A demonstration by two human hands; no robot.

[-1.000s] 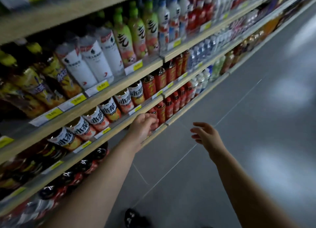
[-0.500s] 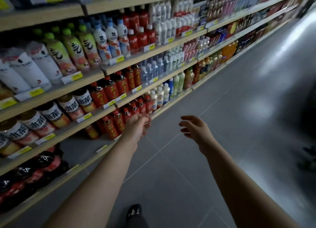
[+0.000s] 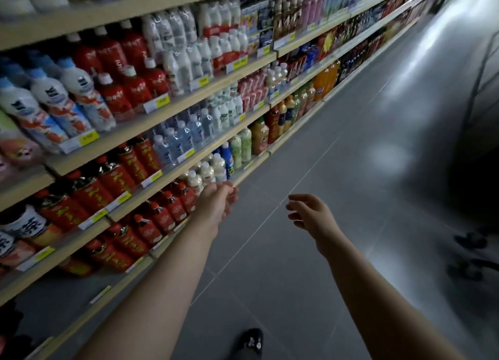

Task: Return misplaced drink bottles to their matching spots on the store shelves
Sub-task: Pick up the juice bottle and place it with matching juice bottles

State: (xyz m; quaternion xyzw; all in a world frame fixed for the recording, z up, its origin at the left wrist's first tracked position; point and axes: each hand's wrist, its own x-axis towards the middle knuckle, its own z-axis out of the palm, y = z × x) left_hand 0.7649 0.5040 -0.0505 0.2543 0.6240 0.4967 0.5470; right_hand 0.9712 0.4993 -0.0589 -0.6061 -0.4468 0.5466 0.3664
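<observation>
Both empty and loosely relaxed, left hand [image 3: 216, 204] hangs beside the bottom shelf edge [image 3: 249, 171], right hand [image 3: 310, 214] over open floor [image 3: 364, 186] mid-frame.

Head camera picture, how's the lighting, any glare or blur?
Head view: dim overall; bright glare streaks the floor at upper right; wide-angle lens slants the shelf edge; bottles at far left are smeared; left hand and right hand look fairly sharp.

Head view, forward-down along shelves [image 3: 186, 167]
</observation>
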